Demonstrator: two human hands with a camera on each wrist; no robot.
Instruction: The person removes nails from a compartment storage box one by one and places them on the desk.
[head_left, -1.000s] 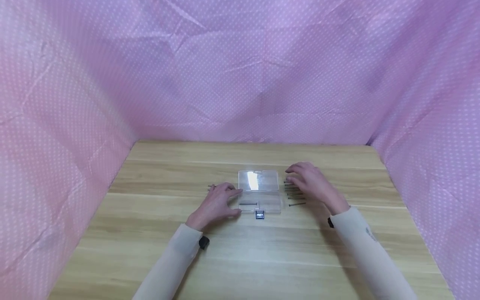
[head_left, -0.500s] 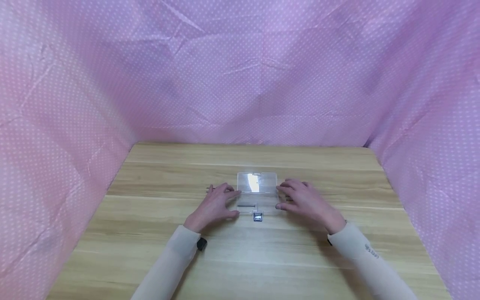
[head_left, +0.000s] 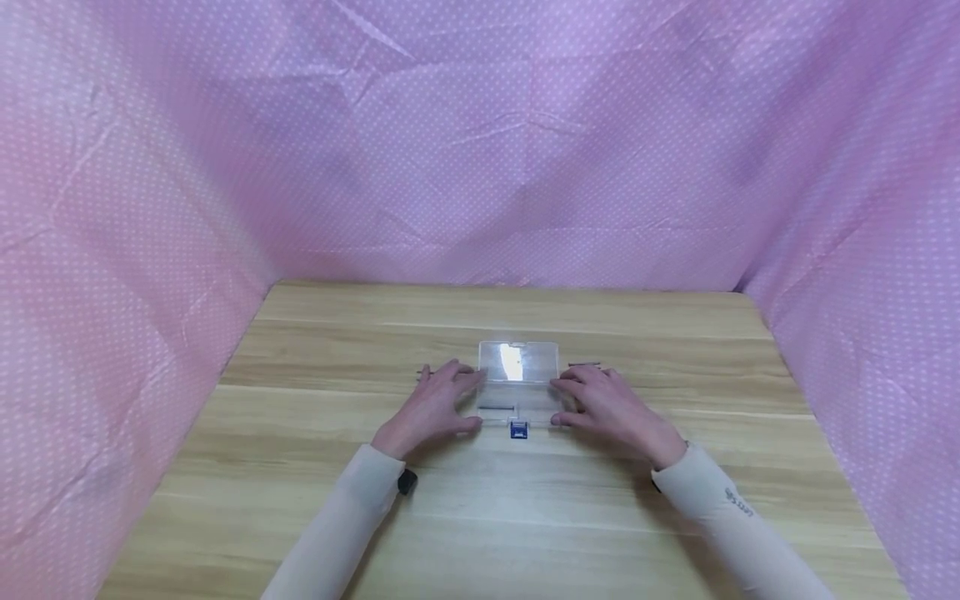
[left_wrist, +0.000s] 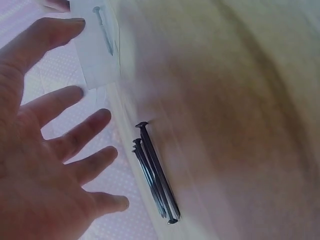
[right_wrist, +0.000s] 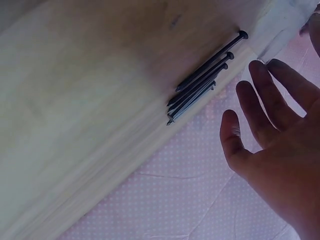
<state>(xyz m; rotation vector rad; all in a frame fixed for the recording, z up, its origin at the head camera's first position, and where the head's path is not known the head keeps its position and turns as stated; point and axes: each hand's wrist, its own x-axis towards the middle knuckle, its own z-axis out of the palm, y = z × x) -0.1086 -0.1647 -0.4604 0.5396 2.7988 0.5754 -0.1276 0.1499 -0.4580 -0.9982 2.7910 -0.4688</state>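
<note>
A clear plastic box (head_left: 538, 404) lies on the table with its lid (head_left: 487, 354) swung back. One nail (head_left: 497, 407) rests in its left front part, and a blue latch (head_left: 519, 430) juts from its front edge. Against the box's left side my left hand (head_left: 431, 408) has its index finger and thumb set at the edge, the other fingers spread. My right hand (head_left: 615, 412) mirrors it at the right side, fingers fairly straight. Below the left palm lies a bunch of nails (left_wrist: 152, 170); several more nails (right_wrist: 205, 75) lie side by side near the right hand.
The wooden table (head_left: 480, 517) carries everything. Pink dotted cloth (head_left: 480, 167) hangs behind its far edge and along both sides. In the head view, the hands largely cover the loose nails.
My right hand has come left and toward me from over the right-hand nails to the box's right side. The left hand has stayed at the left side.
</note>
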